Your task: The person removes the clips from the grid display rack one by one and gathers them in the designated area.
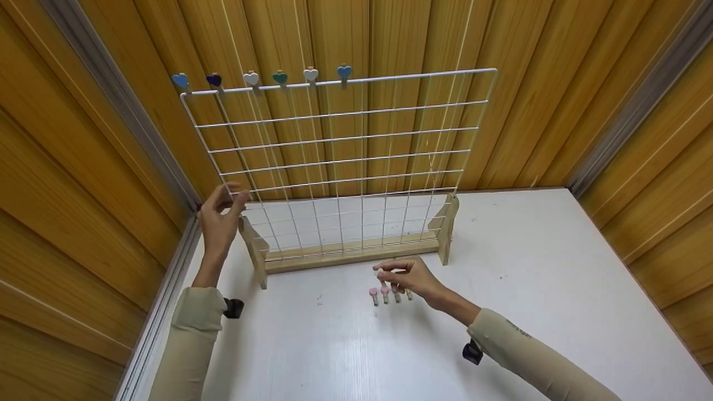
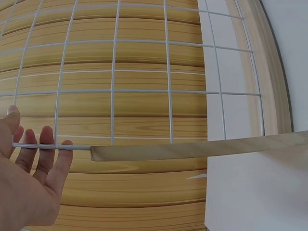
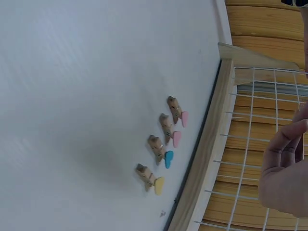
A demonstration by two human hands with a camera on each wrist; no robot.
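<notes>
Beige sleeves cover both forearms at the bottom of the head view, the right one bearing small dark lettering too blurred to read. Each wrist carries a black camera mount.

Taking the white wire grid panel (image 1: 345, 161) as landmark: it stands upright in a wooden base (image 1: 351, 253) on the white table (image 1: 557, 289), with wood-panelled walls behind. Along its top wire sit six heart-topped clothespins (image 1: 280, 78), blue, dark blue, white, teal, white and blue.

At its left edge the left hand (image 1: 220, 223) has its fingers (image 2: 45, 154) curled loosely round the wire frame, just above the wooden left upright.

Just in front of the base, the right hand (image 1: 409, 277) pinches a pale clothespin (image 1: 380, 273) between thumb and fingertips. Below it four clothespins (image 3: 161, 144) lie in a row on the table, with two pink, one blue and one yellow heart, parallel and slightly apart.
</notes>
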